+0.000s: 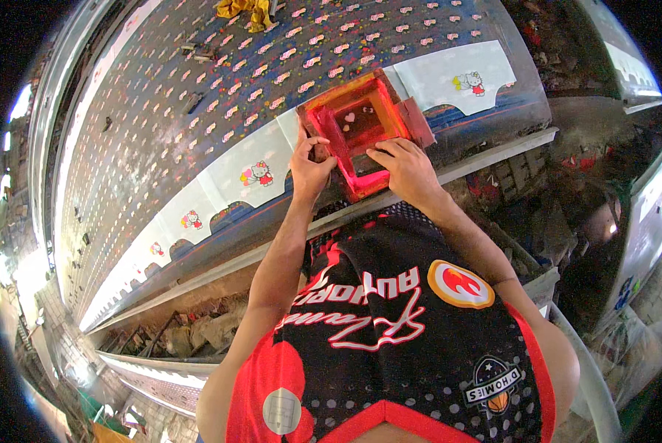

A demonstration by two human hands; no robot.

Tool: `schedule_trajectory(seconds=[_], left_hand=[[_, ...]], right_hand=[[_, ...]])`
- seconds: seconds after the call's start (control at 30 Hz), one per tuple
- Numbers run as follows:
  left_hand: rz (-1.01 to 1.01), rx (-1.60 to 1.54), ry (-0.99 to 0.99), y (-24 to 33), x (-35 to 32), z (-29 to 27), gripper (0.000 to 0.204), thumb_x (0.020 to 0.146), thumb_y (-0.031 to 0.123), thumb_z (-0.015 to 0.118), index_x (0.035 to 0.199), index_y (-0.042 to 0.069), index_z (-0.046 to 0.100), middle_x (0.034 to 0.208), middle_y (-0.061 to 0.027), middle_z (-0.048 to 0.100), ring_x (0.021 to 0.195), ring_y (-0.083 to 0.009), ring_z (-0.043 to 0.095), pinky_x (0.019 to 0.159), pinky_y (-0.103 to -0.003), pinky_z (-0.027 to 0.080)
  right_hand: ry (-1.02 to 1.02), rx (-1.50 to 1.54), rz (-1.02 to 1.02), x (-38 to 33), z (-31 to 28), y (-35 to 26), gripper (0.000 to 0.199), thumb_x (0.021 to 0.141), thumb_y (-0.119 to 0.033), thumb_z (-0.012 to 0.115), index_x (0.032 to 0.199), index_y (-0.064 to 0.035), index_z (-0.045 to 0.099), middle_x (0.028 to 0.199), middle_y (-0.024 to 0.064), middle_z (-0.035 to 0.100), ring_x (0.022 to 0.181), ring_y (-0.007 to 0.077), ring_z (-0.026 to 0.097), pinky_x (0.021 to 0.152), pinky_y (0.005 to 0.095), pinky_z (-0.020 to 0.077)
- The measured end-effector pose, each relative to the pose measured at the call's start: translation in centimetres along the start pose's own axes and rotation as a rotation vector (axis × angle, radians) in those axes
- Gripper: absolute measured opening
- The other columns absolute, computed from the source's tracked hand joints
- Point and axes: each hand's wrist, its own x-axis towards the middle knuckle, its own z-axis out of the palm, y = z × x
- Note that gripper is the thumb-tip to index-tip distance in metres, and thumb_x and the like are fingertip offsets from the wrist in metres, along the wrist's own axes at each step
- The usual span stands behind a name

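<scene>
A small square screen-printing frame, smeared with red and pink ink, lies over the strip of white cut pieces on the long table. A heart shape and other small light marks show in its mesh window. My left hand grips the frame's left side, thumb and fingers bent around the rim. With fingers curled over the near right edge, my right hand holds the frame too. A brown-red block juts from its right side. White pieces with a printed cartoon cat run left of the frame; another white piece lies right.
The long dark tabletop carries rows of small repeated prints and paint stains. A crumpled yellow cloth lies at its far side. A metal rail borders the near edge. More long tables stand at the right.
</scene>
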Motion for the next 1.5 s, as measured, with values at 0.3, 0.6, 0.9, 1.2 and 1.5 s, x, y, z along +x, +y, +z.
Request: schedule_trajectory(seconds=[0.3, 0.6, 0.9, 1.2, 1.5], left_hand=[[0.106, -0.142, -0.009, 0.2, 0.9, 0.6, 0.037, 0.076, -0.008, 0.081, 0.110, 0.004, 0.071, 0.180, -0.0131, 0.042, 0.094, -0.0109, 0.071, 0.068, -0.028, 0.058], [0.289, -0.039, 0.028, -0.3, 1.4, 0.6, 0.034, 0.077, 0.002, 0.080, 0.110, 0.003, 0.074, 0.185, -0.0212, 0.030, 0.133, -0.0223, 0.069, 0.100, -0.034, 0.057], [0.224, -0.098, -0.018, 0.6, 0.9, 0.3, 0.037, 0.076, 0.006, 0.081, 0.112, 0.005, 0.075, 0.186, -0.0244, 0.024, 0.165, -0.0388, 0.042, 0.124, -0.043, 0.046], [0.172, -0.043, 0.009, 1.8, 0.7, 0.6, 0.039, 0.074, 0.003, 0.085, 0.111, 0.008, 0.077, 0.184, -0.0230, 0.030, 0.165, -0.0339, 0.042, 0.128, -0.041, 0.041], [0.209, -0.009, 0.036, 8.3, 2.7, 11.5, 0.043, 0.069, 0.006, 0.088, 0.111, 0.009, 0.079, 0.181, -0.0274, 0.035, 0.165, -0.0356, 0.041, 0.129, -0.042, 0.039]], right_hand=[[-0.350, 0.068, 0.099, 5.6, -3.6, 1.3, 0.045, 0.090, 0.000, 0.061, 0.128, -0.0126, 0.082, 0.127, 0.0117, 0.079, 0.127, 0.0363, 0.070, 0.108, 0.0499, 0.0566], [-0.218, -0.034, 0.065, 13.9, -2.6, 2.5, 0.047, 0.090, 0.003, 0.062, 0.130, -0.0129, 0.081, 0.129, 0.0143, 0.080, 0.125, 0.0380, 0.072, 0.108, 0.0503, 0.0568], [-0.076, -0.008, 0.054, 1.4, -0.1, 0.0, 0.051, 0.088, 0.005, 0.062, 0.131, -0.0146, 0.082, 0.133, 0.0097, 0.077, 0.129, 0.0330, 0.070, 0.111, 0.0458, 0.0576], [0.012, -0.019, -0.050, 0.7, 0.0, 1.4, 0.049, 0.086, 0.003, 0.066, 0.130, -0.0113, 0.082, 0.130, 0.0091, 0.077, 0.124, 0.0308, 0.071, 0.109, 0.0439, 0.0576], [0.005, 0.013, -0.052, -1.1, -9.3, 10.9, 0.049, 0.084, 0.000, 0.067, 0.130, -0.0097, 0.081, 0.130, 0.0104, 0.076, 0.124, 0.0324, 0.070, 0.110, 0.0449, 0.0567]])
